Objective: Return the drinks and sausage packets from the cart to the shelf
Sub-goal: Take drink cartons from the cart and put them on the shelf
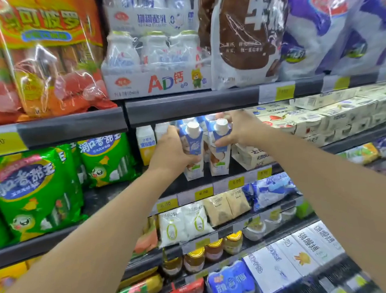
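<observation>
Two blue-and-white drink cartons with white caps stand side by side on the dark middle shelf (208,180). My left hand (172,150) grips the left carton (194,146) from its left side. My right hand (237,128) holds the right carton (218,152) near its top, thumb on its front. Both carton bases sit at the shelf's front edge. Green sausage packets (30,192) and orange sausage packets (47,58) fill the shelves at left. The cart is out of view.
A yellow-and-white carton (146,144) stands just left of my left hand. Boxed yogurt packs (253,155) lie right of the cartons. A milk-bottle multipack (156,62) and bags sit on the shelf above. Jars, pouches and milk boxes fill the lower shelves.
</observation>
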`<state>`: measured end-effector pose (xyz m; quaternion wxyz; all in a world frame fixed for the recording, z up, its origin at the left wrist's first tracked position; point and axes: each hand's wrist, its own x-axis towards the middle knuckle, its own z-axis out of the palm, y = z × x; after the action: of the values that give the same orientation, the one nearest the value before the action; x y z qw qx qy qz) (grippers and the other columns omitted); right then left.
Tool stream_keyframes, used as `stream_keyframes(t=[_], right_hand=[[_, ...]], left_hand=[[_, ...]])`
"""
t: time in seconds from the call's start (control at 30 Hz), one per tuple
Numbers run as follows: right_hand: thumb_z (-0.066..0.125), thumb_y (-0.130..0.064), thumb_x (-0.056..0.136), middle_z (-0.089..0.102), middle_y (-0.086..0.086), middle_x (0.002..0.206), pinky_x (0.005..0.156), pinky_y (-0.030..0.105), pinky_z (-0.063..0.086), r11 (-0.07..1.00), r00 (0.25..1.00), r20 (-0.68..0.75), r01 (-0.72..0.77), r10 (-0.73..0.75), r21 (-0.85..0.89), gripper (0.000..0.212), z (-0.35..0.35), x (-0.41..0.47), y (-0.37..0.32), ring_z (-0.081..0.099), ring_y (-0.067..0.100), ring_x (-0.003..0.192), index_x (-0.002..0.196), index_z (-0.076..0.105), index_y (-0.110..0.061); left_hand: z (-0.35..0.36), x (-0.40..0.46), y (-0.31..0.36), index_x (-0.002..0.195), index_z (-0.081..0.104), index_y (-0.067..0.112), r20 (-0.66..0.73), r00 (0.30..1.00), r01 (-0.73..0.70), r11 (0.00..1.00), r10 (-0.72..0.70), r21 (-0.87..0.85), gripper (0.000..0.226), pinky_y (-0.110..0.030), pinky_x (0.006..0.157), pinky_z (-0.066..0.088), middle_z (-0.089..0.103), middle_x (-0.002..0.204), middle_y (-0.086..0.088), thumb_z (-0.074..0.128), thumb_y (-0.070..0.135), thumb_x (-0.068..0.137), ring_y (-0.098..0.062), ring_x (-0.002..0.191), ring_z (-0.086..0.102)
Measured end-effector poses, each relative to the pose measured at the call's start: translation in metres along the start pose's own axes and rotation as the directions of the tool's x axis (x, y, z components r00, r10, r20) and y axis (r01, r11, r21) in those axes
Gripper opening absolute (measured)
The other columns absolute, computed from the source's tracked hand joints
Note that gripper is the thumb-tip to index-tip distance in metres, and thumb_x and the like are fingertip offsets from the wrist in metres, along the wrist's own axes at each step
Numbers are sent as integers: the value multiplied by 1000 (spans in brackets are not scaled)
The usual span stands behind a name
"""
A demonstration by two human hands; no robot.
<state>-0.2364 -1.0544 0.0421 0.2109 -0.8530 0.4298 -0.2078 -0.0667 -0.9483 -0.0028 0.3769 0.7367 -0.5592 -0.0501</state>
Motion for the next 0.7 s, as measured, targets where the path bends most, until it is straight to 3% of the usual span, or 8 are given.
stream_keyframes(t=[0.07, 0.17, 0.37, 0.53, 0.7], right_hand=[[90, -34, 64, 56, 1, 114, 89, 26, 41, 1000, 1000, 3, 31, -31, -3, 86, -2, 0, 2, 54, 20, 111, 140, 50, -20], [89, -36, 65, 58, 5, 117, 91, 31, 47, 996, 995, 54, 81, -78, -46, 83, -7, 3, 4, 56, 23, 107, 138, 51, -23], [90, -31, 63, 64, 1, 105, 78, 29, 44, 989, 988, 40, 146, -147, 22, 72, -7, 4, 16, 61, 20, 96, 127, 58, -23], [90, -29, 65, 61, 2, 107, 82, 32, 47, 985, 984, 47, 174, -174, 20, 69, -10, 3, 17, 58, 20, 96, 126, 57, -22], [89, -28, 66, 62, 2, 101, 77, 31, 44, 985, 985, 34, 169, -168, -26, 61, -13, 3, 19, 59, 20, 92, 118, 59, -23]], left_hand=[[5, -3, 2, 106, 46, 16, -4, 999, 51, 999, -51, 2, 60, -14, 54, 36, 58, 93, 8, 89, 29, 67, -10, 83, 58], [14, -3, 12, 104, 46, 15, -27, 995, 99, 995, -100, -20, 57, -13, 50, 31, 53, 83, 13, 89, 27, 68, -2, 69, 51], [19, -6, 21, 102, 46, 17, -43, 987, 156, 988, -157, -11, 54, -14, 51, 31, 55, 83, 11, 88, 26, 69, -6, 72, 54], [19, -9, 27, 106, 49, 15, -46, 981, 188, 982, -187, 1, 53, -14, 49, 31, 60, 95, 7, 87, 25, 71, -9, 80, 54], [20, -9, 28, 109, 49, 17, -40, 979, 200, 980, -200, -12, 53, -13, 51, 32, 63, 105, 5, 86, 25, 72, -8, 85, 55]])
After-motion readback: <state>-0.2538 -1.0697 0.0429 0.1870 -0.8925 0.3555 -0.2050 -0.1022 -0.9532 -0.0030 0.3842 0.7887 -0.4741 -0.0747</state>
